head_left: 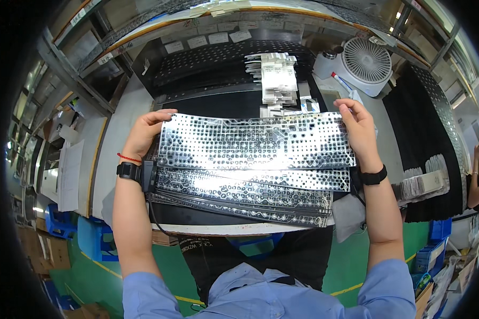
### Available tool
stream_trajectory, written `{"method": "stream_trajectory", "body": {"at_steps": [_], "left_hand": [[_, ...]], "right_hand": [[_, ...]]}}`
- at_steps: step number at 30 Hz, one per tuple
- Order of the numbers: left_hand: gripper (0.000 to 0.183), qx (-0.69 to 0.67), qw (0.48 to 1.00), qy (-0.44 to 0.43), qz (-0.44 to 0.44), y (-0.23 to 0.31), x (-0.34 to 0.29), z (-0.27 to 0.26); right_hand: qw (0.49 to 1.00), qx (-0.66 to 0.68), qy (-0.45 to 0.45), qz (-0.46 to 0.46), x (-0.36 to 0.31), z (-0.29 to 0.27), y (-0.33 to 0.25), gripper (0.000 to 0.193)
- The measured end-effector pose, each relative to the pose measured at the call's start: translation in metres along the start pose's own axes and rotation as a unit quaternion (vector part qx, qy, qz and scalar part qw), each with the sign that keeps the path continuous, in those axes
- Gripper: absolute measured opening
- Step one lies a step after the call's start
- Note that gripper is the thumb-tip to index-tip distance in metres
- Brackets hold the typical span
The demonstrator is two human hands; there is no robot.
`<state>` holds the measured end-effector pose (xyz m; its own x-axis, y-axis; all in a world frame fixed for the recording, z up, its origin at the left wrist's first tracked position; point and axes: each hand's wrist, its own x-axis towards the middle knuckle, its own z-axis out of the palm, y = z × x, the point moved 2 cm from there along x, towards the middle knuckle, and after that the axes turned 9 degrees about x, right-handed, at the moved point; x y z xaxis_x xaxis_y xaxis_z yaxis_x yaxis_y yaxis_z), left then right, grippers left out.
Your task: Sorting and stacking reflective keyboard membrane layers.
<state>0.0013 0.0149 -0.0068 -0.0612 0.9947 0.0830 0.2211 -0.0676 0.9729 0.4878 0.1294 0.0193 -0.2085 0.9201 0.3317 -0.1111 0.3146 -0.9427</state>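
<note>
A shiny silver sheet (250, 141), patterned all over with small dark ring- and square-shaped marks, is stretched between my hands. My left hand (145, 130) pinches its upper left corner. At the upper right corner, my right hand (359, 127) grips it with the thumb and fingers, the index finger raised. Just under it, slightly askew, lies a second similar sheet (324, 181). Below that a fanned stack of patterned sheets (250, 204) rests at the table's front edge. Whether the held sheet touches the stack, I cannot tell.
Beyond the sheets stands a pile of white tagged strips (278, 80). A white fan (368, 59) and a red-capped marker (340, 81) are at the back right. Black sheets (418, 138) hang over the right side, with white tags (423, 183) on them. A shelf (239, 13) spans overhead.
</note>
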Motion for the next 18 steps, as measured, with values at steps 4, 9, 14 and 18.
{"method": "stream_trajectory", "body": {"at_steps": [4, 9, 14, 18], "left_hand": [[0.015, 0.023, 1.0, 0.0, 0.01, 0.003, 0.001, 0.005], [0.012, 0.038, 0.997, 0.029, 0.061, 0.004, 0.0, 0.004], [0.02, -0.045, 0.994, 0.099, -0.019, 0.003, 0.002, 0.002], [0.019, -0.029, 0.995, 0.094, -0.02, 0.0, 0.002, -0.005]], "right_hand": [[0.999, 0.035, -0.032, -0.018, 0.003, -0.014, 0.005, 0.032], [0.972, 0.216, -0.091, 0.025, 0.002, -0.014, 0.004, 0.063], [0.97, 0.222, -0.097, -0.039, -0.008, 0.001, -0.007, 0.084], [0.991, -0.009, -0.136, 0.009, -0.009, -0.001, -0.01, 0.041]]}}
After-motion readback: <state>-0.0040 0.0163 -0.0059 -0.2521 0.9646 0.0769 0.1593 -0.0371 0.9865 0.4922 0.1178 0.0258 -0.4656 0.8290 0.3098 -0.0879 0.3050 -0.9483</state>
